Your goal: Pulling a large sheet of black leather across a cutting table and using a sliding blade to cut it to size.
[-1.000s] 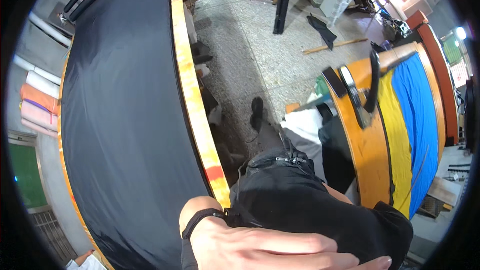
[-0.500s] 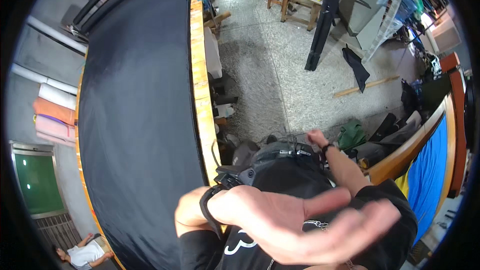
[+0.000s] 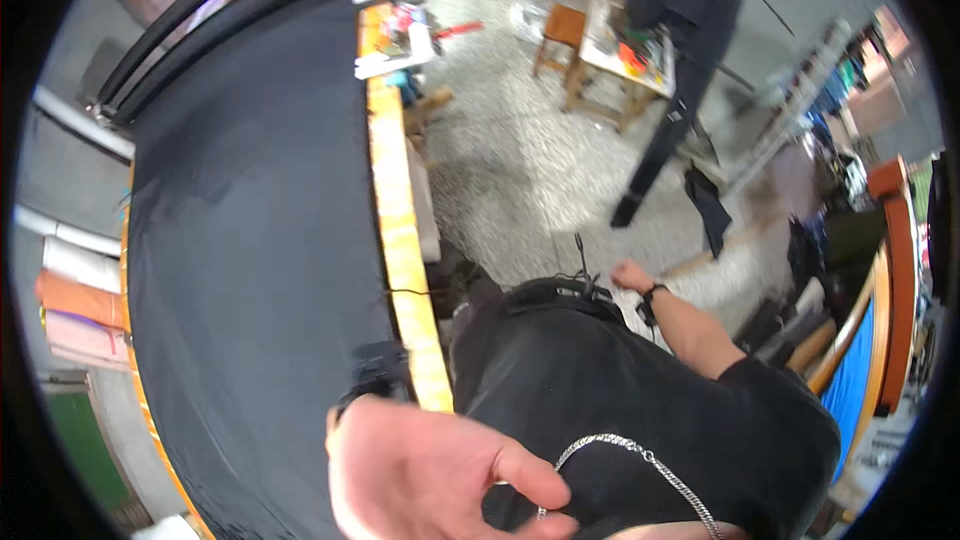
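Spreading lengthwise through the head view, black fabric (image 3: 260, 240) covers most of the long tabletop (image 3: 403, 230), with a yellowish strip bare along the right edge. Cloth rolls (image 3: 85, 305) lie past the left edge, near the wall. The left hand (image 3: 430, 470), blurred, is held wide with nothing visible in it, overlapping the fabric's right side (contact I cannot tell); the right hand (image 3: 632, 275) looks curled, its grip unclear, above the floor (image 3: 490, 160). Open floor stretches between the tabletop's right edge and a wooden stool (image 3: 566, 26)
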Demonstrator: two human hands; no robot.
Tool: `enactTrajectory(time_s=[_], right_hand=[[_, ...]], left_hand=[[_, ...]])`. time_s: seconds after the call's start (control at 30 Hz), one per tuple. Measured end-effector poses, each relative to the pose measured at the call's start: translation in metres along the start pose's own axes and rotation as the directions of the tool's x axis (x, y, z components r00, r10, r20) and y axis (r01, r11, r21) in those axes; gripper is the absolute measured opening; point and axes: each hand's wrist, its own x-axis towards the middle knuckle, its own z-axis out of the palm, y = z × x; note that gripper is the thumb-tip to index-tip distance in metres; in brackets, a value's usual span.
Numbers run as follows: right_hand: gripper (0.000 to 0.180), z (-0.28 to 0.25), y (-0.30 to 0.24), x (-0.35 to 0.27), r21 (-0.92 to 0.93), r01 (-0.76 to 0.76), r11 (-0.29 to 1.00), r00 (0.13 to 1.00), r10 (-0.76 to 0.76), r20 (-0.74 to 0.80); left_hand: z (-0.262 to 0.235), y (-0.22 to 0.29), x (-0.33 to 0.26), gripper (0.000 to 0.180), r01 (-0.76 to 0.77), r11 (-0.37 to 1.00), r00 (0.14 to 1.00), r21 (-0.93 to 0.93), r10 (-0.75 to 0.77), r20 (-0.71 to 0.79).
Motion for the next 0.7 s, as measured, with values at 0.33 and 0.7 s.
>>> enactTrajectory(time_s=[0.33, 0.7], right_hand=[[0.012, -0.115, -0.277, 0.176, 0.440, 0.181, 0.879, 0.982, -0.183, -0.039], [0.030, -0.403, -0.800, 0.393, -0.353, 0.715, 0.603, 0.557, -0.797, -0.233]], left_hand=[[0.044, 0.054, -0.346, 0.023, 0.821, -0.050, -0.459, 0.569, -0.651, 0.605], [0.049, 0.100, -0.440, 0.035, 0.098, -0.211, -0.901, 0.973, -0.434, -0.003]])
